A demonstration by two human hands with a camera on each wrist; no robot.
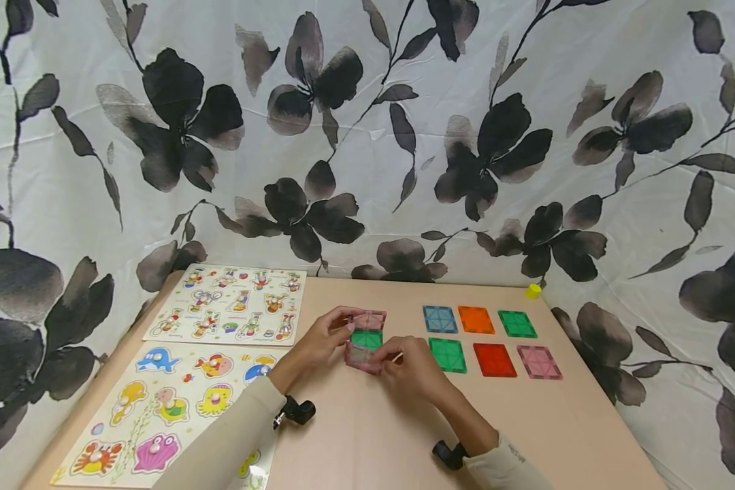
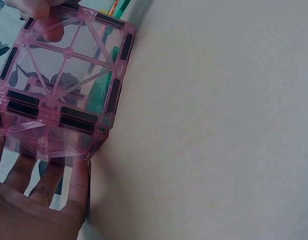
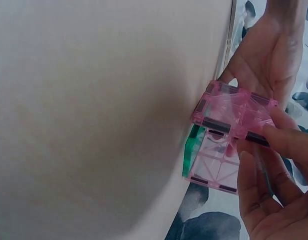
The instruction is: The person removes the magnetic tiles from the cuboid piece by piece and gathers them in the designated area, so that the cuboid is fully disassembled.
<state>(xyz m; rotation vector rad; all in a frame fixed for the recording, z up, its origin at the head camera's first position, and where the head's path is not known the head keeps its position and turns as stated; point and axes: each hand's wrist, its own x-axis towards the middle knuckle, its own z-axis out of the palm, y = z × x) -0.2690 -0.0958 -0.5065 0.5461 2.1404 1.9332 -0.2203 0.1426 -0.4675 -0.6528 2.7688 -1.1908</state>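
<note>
1. Two bare hands share one piece: the left hand [image 1: 318, 346] grips its far left corner between thumb and fingers; the right hand [image 1: 413, 364] pinches its near right corner.
2. Between them, near the middle of the peach tabletop [image 1: 355, 435], is the translucent pink-and-green plastic tile structure [image 1: 366, 338], its pink panels meeting at an angle.
3. Uneven pressure from either hand could part that seam or fold a panel inward.
4. Just right of the right hand lies a loose translucent green square tile [image 1: 447, 355], one of six in two rows; a careless knuckle might nudge it.
5. Leftward, the beige left sleeve [image 1: 223, 439] crosses a white sea-animal puzzle board [image 1: 191, 358]; dragging the arm could shift it.
6. Fingers mask some joints, the sleeve covers several animals, and whether the structure's underside touches the table is unclear. Both wrist views crop a hand.
</note>
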